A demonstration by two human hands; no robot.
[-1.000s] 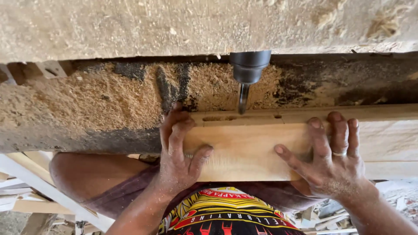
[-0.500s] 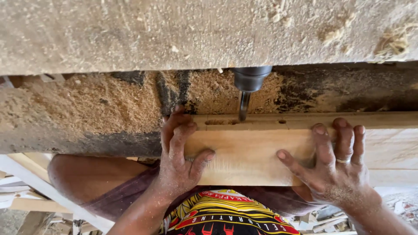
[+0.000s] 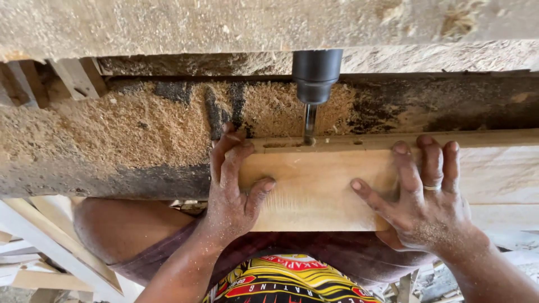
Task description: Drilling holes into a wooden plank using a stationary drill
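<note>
Shifted slightly rightward along the plank [image 3: 320, 191] since the earlier frames, the bit [image 3: 309, 124] was seen sunk at the end of a slot [image 3: 283, 144] cut into the plank's narrow top edge, the dark chuck [image 3: 316, 76] hanging above it. The plank was held flat on the machine bed, just in front of the sawdust [image 3: 129, 132] heaped against the frame. The left hand [image 3: 233, 191] was pressed onto the plank's left end, fingers laid together over the top edge and thumb spread across the face. The right hand [image 3: 426, 207] was splayed flat on the face further right, a ring [image 3: 431, 187] on one finger, fingertips near the top edge. Nothing was pinched; both palms bore down on the wood. The step in hand was judged to be the boring of a mortise slot along the edge. The next move would seem to call for steady downward pressure and a small sideways feed of the plank, with fingers kept well clear of the bit.
</note>
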